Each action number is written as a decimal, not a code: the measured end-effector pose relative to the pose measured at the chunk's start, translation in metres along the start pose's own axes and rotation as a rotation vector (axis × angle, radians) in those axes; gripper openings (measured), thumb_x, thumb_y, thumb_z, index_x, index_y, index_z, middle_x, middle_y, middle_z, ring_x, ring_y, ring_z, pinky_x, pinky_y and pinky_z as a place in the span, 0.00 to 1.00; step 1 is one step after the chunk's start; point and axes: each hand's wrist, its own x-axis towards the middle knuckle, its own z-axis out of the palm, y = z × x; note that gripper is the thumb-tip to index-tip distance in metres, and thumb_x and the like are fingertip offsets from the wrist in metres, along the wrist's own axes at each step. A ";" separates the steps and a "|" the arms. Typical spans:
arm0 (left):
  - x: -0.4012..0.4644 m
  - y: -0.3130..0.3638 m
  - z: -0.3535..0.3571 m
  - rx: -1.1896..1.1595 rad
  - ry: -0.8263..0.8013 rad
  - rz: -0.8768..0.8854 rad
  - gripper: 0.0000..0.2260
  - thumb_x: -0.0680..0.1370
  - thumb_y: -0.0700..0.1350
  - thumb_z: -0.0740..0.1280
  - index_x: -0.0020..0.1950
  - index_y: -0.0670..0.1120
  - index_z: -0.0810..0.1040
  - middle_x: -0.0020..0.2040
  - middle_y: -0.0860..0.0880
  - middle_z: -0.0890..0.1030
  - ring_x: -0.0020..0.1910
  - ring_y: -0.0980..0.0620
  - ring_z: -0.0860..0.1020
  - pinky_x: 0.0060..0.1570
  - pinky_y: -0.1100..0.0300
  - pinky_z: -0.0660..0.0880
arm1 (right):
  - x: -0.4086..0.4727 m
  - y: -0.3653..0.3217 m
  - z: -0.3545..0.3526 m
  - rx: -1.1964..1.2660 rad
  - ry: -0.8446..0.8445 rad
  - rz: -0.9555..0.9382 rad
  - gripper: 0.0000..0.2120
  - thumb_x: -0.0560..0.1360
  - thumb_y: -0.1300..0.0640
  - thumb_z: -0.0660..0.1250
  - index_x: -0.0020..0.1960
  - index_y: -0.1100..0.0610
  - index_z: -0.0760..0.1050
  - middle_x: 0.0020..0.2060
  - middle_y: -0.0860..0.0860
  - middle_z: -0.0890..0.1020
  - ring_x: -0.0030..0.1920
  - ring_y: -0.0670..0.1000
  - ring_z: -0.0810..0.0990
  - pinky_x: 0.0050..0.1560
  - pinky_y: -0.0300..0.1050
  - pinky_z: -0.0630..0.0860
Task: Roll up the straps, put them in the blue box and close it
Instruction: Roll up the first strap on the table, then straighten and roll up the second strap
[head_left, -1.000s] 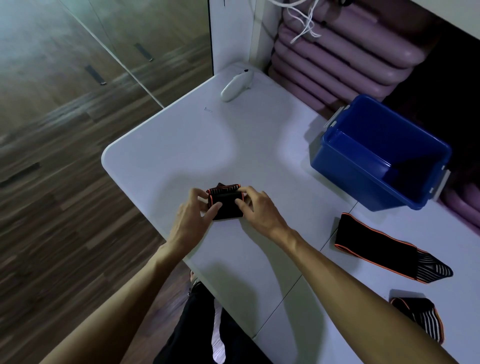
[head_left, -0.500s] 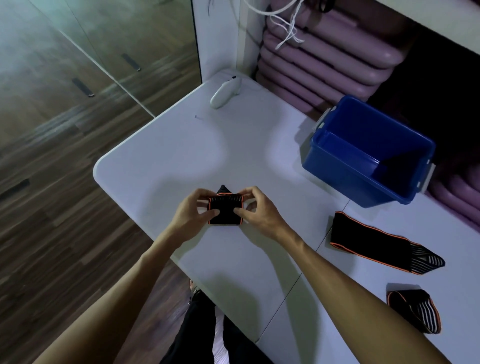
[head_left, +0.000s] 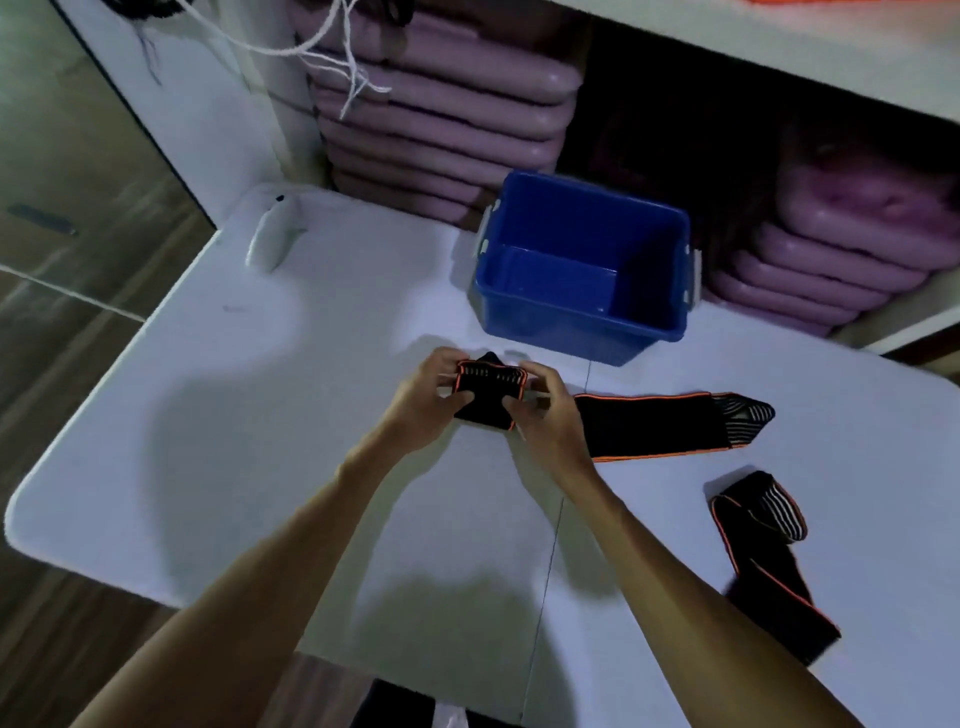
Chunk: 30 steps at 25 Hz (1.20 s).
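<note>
Both hands meet over the middle of the white table (head_left: 208, 415). Left hand (head_left: 423, 402) and right hand (head_left: 545, 415) each pinch one end of a rolled strap (head_left: 488, 389), black with orange edging, thumbs on the near side and fingers curled over the top. Roll is compact; a small black tail pokes out behind it toward the box. Whether the roll rests on the tabletop or is held just above it, cannot tell.

Just right of the right hand: a second strap (head_left: 660, 423) lies flat and unrolled, orange-trimmed, its striped tapered end pointing right. Nearer the right-front table edge: a third strap (head_left: 763, 561), loosely laid, one end folded over showing stripes, the rest running toward the table's front edge.

Blue box (head_left: 582, 312) stands open just beyond the hands, toward the back of the table, grey latches on its left and right sides. Nothing visible inside.

Back-left corner of table: a white handheld device (head_left: 270, 236), type unclear. Behind the table: stacked purple mats (head_left: 441, 119) on shelving, white cords (head_left: 322, 62) dangling above.
</note>
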 end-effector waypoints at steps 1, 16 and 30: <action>0.014 0.003 0.003 0.007 -0.043 0.024 0.19 0.74 0.31 0.67 0.62 0.40 0.69 0.52 0.48 0.75 0.51 0.51 0.76 0.49 0.70 0.72 | 0.005 -0.001 0.000 0.092 0.052 0.024 0.18 0.76 0.66 0.67 0.61 0.49 0.73 0.50 0.54 0.79 0.47 0.49 0.79 0.45 0.33 0.77; 0.031 0.004 0.016 0.041 0.067 0.036 0.22 0.75 0.41 0.70 0.67 0.42 0.68 0.60 0.47 0.75 0.57 0.50 0.75 0.55 0.63 0.71 | 0.019 0.003 0.002 -0.061 0.223 0.031 0.28 0.78 0.58 0.67 0.74 0.51 0.61 0.69 0.52 0.71 0.68 0.51 0.70 0.65 0.40 0.70; -0.034 0.050 0.148 0.677 -0.225 0.597 0.20 0.77 0.49 0.62 0.68 0.47 0.70 0.68 0.46 0.72 0.67 0.46 0.69 0.65 0.52 0.68 | -0.052 0.027 -0.145 -0.089 0.551 -0.005 0.11 0.77 0.56 0.67 0.59 0.52 0.77 0.48 0.52 0.81 0.44 0.44 0.80 0.45 0.29 0.73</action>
